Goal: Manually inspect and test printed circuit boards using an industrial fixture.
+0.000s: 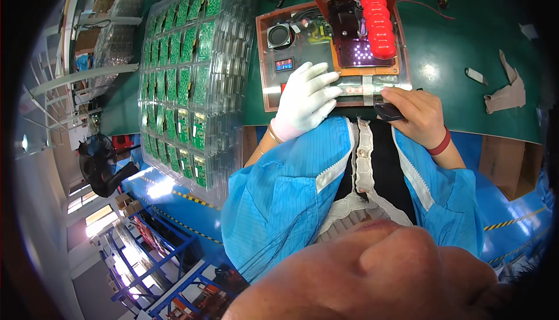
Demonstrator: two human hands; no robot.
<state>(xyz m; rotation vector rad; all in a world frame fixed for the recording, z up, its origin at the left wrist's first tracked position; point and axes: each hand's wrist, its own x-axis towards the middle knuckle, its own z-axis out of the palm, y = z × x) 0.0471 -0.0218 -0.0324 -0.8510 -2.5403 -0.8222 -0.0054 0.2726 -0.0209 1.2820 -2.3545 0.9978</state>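
Note:
My left hand (305,98), in a white glove, rests with its fingers stretched over the front left part of a test fixture box (269,97) with a clear cover. My right hand (420,115) is bare and wears a red wristband. Its fingers close round a black rounded object (387,111) at the box's front edge; its exact kind I cannot make out. Above the box hangs a red ribbed lever handle (378,23) over a dark pressing plate (364,52) with several white lights. A speaker (279,36) and a small lit display (285,64) sit in the box.
Stacked clear plastic trays (224,81) holding several green circuit boards (187,81) stand left of the fixture. On the green bench (466,40) to the right lie a beige cloth piece (508,90) and a small white-and-dark object (476,76). A black fan (100,163) stands far left.

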